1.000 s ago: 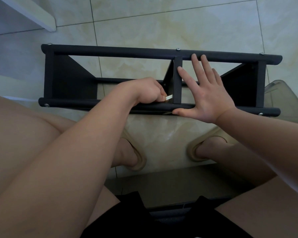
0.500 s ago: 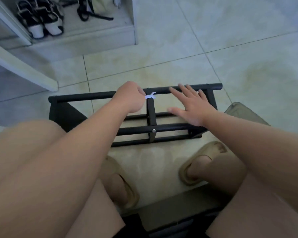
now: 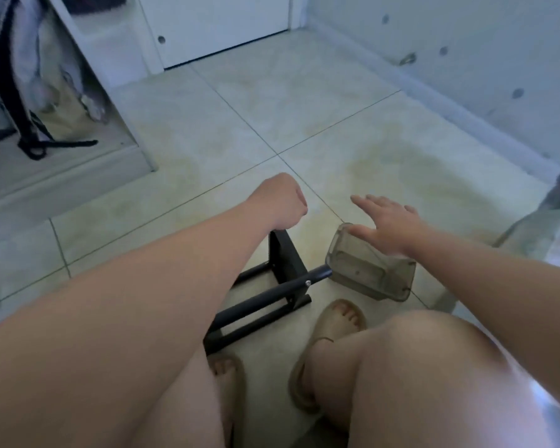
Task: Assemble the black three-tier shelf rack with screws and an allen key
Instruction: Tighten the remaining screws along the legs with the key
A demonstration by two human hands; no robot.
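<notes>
The rack [image 3: 283, 257] lies on its side on the floor [image 3: 304, 124] between the person's feet. The left forearm hides much of it. What shows is one upright panel, two rails and a tube with a screw [image 3: 307, 282] near its end.

The left hand [image 3: 282, 202] hovers above the panel with its fingers curled into a fist. I cannot tell whether the key is inside. The right hand [image 3: 388, 224] is spread flat with its fingers wide, holding nothing. It hangs over a smoky clear tub [image 3: 369, 273] that lies just beside the tube's end, perhaps touching it.

Neither hand is on the rack, so it could roll or slide if a knee or sandal [image 3: 340, 318] knocks it. Any loose joint would then be strained. The tub is close to the tube and could be knocked over. If it holds screws, they would scatter across the tiles.
</notes>
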